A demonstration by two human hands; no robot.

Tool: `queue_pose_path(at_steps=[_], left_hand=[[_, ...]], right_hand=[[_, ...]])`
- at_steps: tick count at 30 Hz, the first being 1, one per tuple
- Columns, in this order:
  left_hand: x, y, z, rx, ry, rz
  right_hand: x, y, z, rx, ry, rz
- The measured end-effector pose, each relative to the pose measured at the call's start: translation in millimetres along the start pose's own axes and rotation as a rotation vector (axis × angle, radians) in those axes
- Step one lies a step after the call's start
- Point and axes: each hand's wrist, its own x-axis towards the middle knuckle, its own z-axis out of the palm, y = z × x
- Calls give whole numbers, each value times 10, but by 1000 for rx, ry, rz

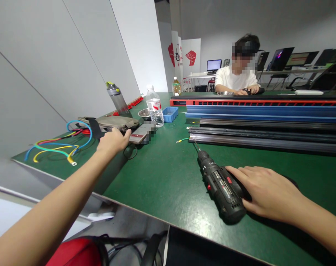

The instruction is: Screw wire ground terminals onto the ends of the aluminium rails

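Observation:
My right hand is wrapped round the grip of a black cordless drill, which lies on its side on the green table. The drill's long bit points at the near end of a metal rail, beside a short green-yellow wire with a ring terminal. Over on the left, my left hand is closed at a dark item by the edge of a grey-beige pouch; what its fingers hold is hidden. A phone-like flat device lies just past its thumb.
Loose coloured wires spread at the left. A water bottle, a grey drinking bottle, a metal bowl and a blue bin stand beyond. Long blue rails lie at right; a person sits opposite.

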Motion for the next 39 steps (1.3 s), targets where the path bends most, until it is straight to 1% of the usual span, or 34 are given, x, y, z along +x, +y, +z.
queue_pose_path(at_steps=[1,2,3,4,6,9,11,13,15,16,18,20,22,25,30,34,37,39], left_hand=[[-63,54,-2,11,-4,77],[-138,111,15,18,-32,148],[-222,169,51,-12,-67,188],[-314,228,108,-67,-124,198],[-503,346,271,-86,-248,250],[-733,521,585,63,-415,386],[-815,634,800,199,-506,459],[-840,729,995,370,-555,521],[-832,784,1155,534,-556,564],[-825,792,1219,581,-553,581],[-817,771,1308,597,-541,610],[-815,718,1344,543,-516,626],[-810,660,1339,472,-499,630],[-781,601,1305,406,-517,640],[-727,565,1332,350,-524,716],[-705,552,1398,224,-520,701],[-686,549,1427,139,-533,711],[-674,551,1439,119,-544,730]], right_hand=[[3,0,-4,1,-2,-2],[5,0,-9,1,-5,-2],[7,0,-15,0,-10,-1],[9,-1,-21,0,-16,0],[10,-2,-34,3,-28,4],[10,-6,-51,17,-41,9],[12,-9,-60,30,-47,17],[14,-13,-65,41,-51,26],[15,-18,-68,49,-52,34],[14,-21,-69,51,-51,38],[11,-27,-71,56,-49,44],[8,-31,-71,57,-54,46],[3,-34,-72,53,-65,47],[-1,-35,-79,48,-81,53],[30,-35,-104,65,-117,70],[30,-47,-118,109,-164,97],[-19,-24,-168,180,-142,100],[-36,57,-238,268,-97,72]])
